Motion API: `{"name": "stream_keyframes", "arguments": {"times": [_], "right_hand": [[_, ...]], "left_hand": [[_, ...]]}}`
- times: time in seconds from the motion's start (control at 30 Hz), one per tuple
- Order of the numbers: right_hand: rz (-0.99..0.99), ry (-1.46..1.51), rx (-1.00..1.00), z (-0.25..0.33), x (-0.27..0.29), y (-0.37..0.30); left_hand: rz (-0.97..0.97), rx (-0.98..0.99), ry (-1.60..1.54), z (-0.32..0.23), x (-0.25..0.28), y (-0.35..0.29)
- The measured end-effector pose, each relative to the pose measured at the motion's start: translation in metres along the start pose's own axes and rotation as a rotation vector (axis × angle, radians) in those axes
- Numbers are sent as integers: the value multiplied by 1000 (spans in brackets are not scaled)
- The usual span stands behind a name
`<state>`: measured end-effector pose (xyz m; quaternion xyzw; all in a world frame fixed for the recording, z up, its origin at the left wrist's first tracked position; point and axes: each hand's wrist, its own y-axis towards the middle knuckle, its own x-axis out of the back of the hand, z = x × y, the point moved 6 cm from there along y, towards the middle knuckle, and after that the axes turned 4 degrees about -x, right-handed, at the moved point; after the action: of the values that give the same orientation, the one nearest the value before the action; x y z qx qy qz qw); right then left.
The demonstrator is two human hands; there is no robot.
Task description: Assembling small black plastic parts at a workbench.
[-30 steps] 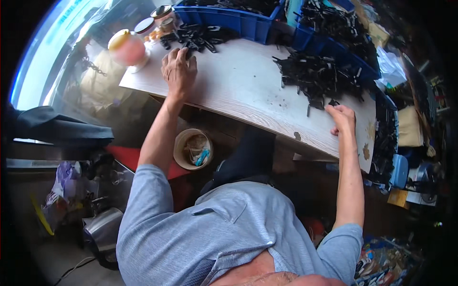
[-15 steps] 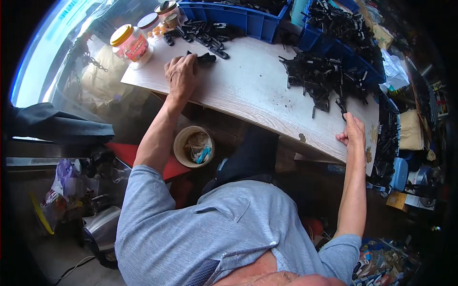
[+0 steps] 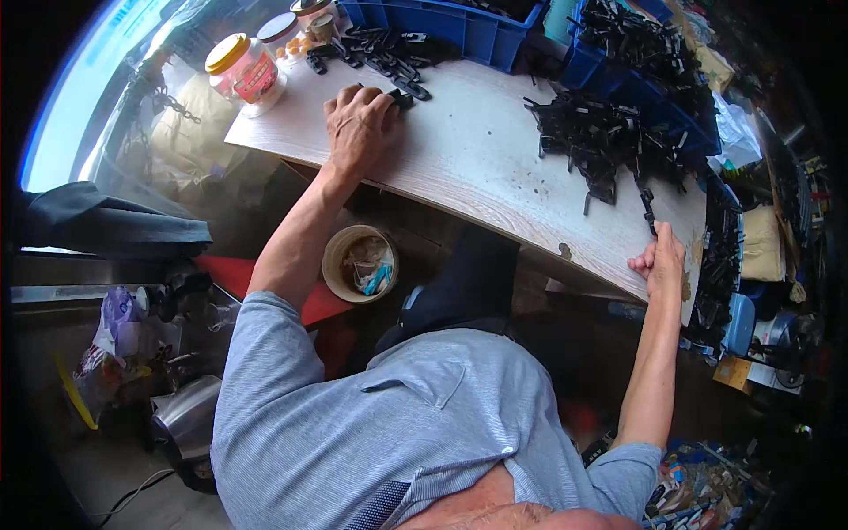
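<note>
My left hand is closed around a small black plastic part near the far left of the white table, palm down, fingers curled; most of the part is hidden. At the table's right end, my right hand pinches the near end of a slim black plastic piece. That piece points away from me toward a tangled heap of black plastic parts, and I cannot tell whether it touches the heap. Beyond my left hand lies a looser group of black clip-like parts.
Blue crates of black parts line the table's far side. A yellow-lidded jar stands at the left corner beside other jars. Below the near edge sits a bucket with scraps. A metal kettle is at lower left.
My left hand has shifted a little to the right with its fingers more curled over the part. My right hand has drawn slightly toward me, and more of its slim piece shows.
</note>
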<state>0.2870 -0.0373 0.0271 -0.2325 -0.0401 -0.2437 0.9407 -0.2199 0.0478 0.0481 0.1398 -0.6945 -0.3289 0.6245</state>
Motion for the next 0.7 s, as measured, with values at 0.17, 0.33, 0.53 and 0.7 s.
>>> {"name": "stream_keyframes", "arguments": {"times": [0.17,0.33,0.53,0.7], "right_hand": [[-2,46,-7,-1,7,1],[-17,80,-36,-7,12,4],[10,125,-41,-13,19,15],[73,149,-46,-16,22,24]], "left_hand": [[-245,-76,-175,-21,10,-6],[-251,-12,-535,-53,7,-16],[-36,-5,-506,-86,-7,-13],[386,-139,-479,-138,-18,3]]}}
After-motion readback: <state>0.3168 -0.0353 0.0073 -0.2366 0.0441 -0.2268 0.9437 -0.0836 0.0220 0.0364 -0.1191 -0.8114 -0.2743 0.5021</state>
